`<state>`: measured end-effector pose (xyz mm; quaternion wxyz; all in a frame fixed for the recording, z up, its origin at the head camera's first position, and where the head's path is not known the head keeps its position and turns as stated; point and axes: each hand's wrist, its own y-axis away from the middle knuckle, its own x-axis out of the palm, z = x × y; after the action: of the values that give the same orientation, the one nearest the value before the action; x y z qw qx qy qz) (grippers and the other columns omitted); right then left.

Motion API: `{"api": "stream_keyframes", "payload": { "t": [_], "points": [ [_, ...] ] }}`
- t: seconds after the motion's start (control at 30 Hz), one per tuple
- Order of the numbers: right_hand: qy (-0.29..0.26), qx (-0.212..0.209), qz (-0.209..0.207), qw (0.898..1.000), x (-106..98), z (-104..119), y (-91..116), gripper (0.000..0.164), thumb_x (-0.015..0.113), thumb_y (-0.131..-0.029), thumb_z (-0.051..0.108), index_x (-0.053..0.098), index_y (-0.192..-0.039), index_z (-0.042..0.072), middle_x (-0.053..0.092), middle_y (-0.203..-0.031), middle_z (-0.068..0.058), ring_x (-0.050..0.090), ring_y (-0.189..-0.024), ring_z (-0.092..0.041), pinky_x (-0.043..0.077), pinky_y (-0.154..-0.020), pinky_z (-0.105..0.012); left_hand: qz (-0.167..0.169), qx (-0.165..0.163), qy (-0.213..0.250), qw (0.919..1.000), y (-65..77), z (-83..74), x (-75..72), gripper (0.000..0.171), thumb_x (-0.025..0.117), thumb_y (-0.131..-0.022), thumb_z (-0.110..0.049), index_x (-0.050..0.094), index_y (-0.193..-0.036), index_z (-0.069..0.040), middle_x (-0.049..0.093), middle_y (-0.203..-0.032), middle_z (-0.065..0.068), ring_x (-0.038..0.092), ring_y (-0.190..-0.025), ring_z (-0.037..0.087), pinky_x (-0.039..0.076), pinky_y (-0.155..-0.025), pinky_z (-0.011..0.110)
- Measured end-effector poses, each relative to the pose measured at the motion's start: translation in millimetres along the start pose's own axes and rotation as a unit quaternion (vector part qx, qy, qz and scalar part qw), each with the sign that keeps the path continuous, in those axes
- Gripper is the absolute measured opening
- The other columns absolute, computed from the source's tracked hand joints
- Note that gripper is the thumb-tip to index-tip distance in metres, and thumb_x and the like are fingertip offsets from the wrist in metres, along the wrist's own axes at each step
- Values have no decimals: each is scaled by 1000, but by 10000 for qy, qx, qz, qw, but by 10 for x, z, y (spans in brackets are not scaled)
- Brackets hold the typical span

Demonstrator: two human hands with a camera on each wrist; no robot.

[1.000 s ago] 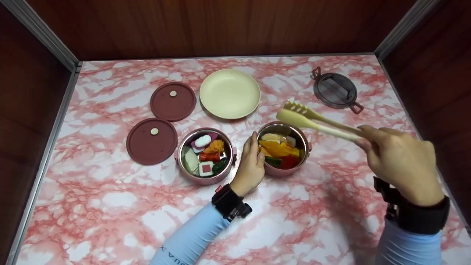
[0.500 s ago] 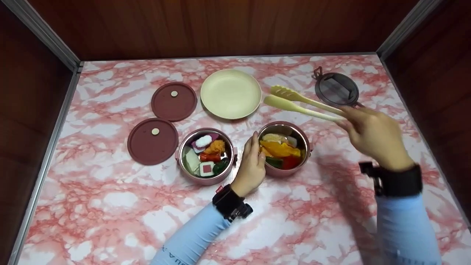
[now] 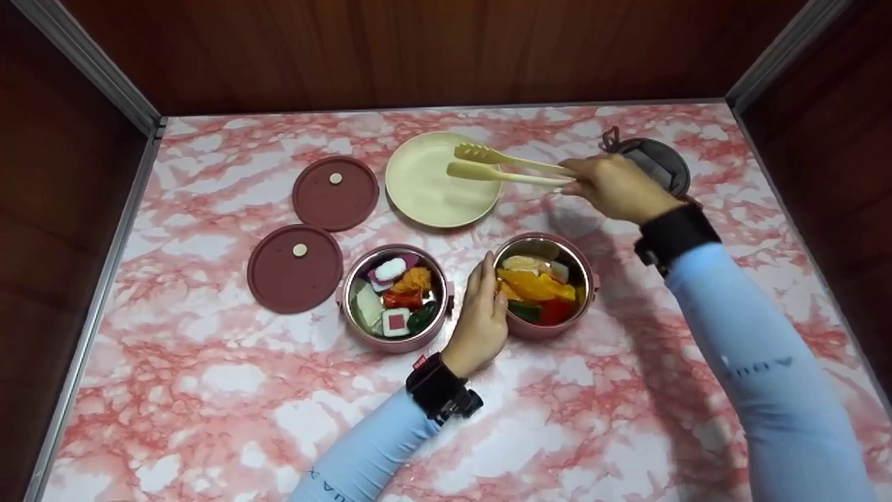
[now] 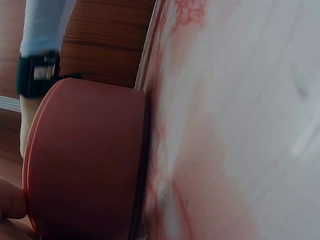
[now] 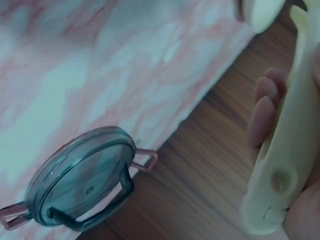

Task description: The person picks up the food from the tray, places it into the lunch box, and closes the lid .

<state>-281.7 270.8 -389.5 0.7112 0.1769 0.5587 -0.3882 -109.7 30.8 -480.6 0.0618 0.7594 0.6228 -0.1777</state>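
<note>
Tongs [image 3: 481, 171] have swung left over the plate [image 3: 428, 192], gripped in the right hand [image 3: 617, 185]. Nearest, the left hand [image 3: 481, 317] rests straight fingers against the right pot [image 3: 540, 333], beside the left pot [image 3: 397, 344]. Table [image 3: 467, 240] shows between pots and plate, which sits near the back edge [image 3: 446, 109]. Right-wrist view shows the clear lid [image 5: 87, 177] whole; head view has it partly hidden.
</note>
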Motion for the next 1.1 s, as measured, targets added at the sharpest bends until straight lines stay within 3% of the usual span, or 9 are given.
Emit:
{"api": "stream_keyframes", "payload": {
  "t": [0.3, 0.53, 0.8, 1.1],
  "points": [
    [-90, -252, 726, 9970, 271, 16, -439, 31, 69, -93, 7, 64, -123, 1, 69, -97, -19, 65, -89, -37, 51, -81, -52, -53, 108, 5, 9999, -5, -21, -3, 61, 41, -102, -2, 12, -155, 6, 20, -157, 26, 22, -145, 35, 18, -118, 40],
    [-46, -21, 1184, 9929, 401, 57, -643, 41, 63, -97, 7, 55, -138, 2, 66, -108, -23, 62, -100, -40, 49, -92, -53, -14, -10, 44, 10000, -4, -2, -7, 61, 41, -103, -3, 11, -156, 4, 18, -159, 24, 22, -145, 35, 18, -118, 40],
    [-60, -28, 1380, 9904, 484, 40, -721, 33, 67, -94, 9, 60, -127, 4, 68, -96, -18, 64, -91, -36, 51, -85, -51, 5, -95, 37, 9999, -5, -1, -10, 61, 41, -103, -4, 11, -156, 3, 18, -159, 23, 21, -146, 34, 18, -118, 40],
    [46, 70, 1482, 9889, 538, 45, -732, 38, 67, -93, 9, 60, -130, 7, 66, -95, -18, 63, -87, -36, 51, -81, -50, -20, -34, 7, 10000, -8, 1, -10, 60, 40, -104, -4, 12, -156, 4, 18, -159, 22, 22, -146, 33, 19, -118, 40]
  ]
}}
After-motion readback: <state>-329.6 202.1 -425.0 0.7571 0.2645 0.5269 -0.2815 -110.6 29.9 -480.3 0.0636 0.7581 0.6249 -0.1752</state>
